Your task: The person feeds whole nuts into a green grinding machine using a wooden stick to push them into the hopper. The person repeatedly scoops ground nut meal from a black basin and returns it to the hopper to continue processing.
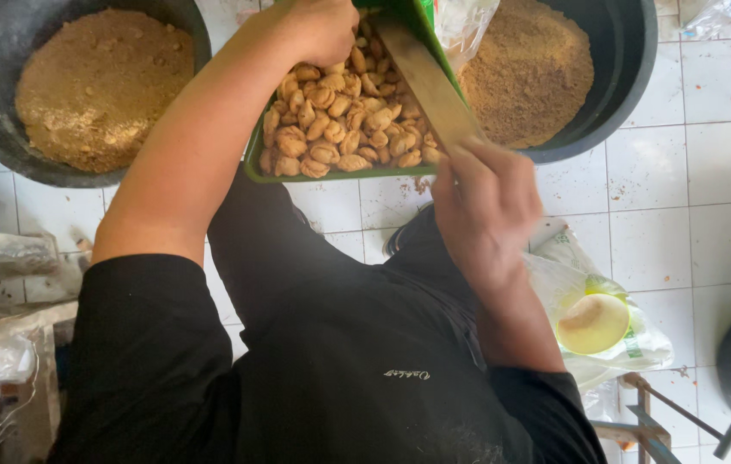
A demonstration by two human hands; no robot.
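Currently, the green tray [255, 163] of fried snacks [344, 116] lies ahead of both hands. Left hand [318, 30] grips its far side; right hand [484, 206] clasps a flat scraper [424, 77], long axis angled into the pile.

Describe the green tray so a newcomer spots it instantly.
Between the two big dark tubs of brown crumbs, left tub and right tub, sits the green tray. Unlike the tubs, it is shallow, bright green, and heaped with small golden shell-shaped snacks.

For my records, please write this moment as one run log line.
left hand: holds green tray | right hand: holds flat blade on snacks | tubs: brown crumbs
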